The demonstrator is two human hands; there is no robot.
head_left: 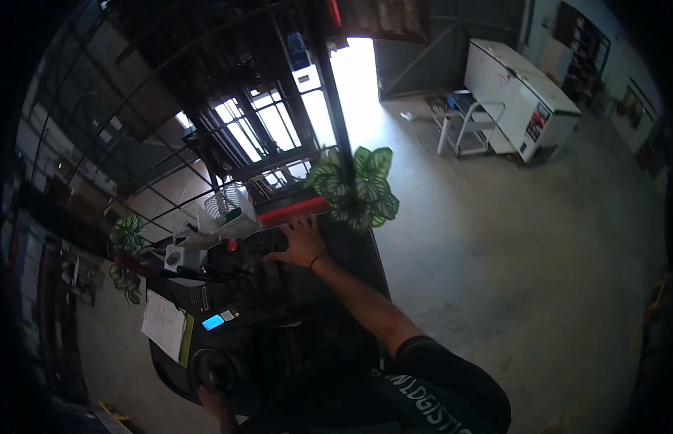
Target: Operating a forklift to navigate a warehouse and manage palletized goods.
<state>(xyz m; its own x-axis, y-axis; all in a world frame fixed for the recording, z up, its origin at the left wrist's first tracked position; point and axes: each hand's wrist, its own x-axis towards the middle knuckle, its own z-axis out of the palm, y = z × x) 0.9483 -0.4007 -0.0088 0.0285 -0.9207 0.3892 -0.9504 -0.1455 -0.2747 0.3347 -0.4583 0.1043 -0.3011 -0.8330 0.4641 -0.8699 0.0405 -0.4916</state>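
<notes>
My right hand [302, 242] reaches forward over the dark console [336, 289], palm down with its fingers spread near the red bar [293, 211]. Dark levers [257, 271] stand just left of its thumb. Low on the left, my left hand [212, 399] is closed at the near rim of a small black steering wheel [213, 370]; its fingers show only in part. A lit blue screen [213, 322] lies beyond the wheel. To its left is a clipboard with white paper [163, 322]. A red button [232, 245] sits left of my right hand.
Dark bars [341, 116] and a mast [257, 130] rise ahead. Leafy plants [358, 188] hang on the right, others [125, 231] on the left. White wire baskets [224, 210] stand at the console's far edge. A white chest cabinet [521, 94] and metal frame [470, 130] stand across the concrete floor [495, 275].
</notes>
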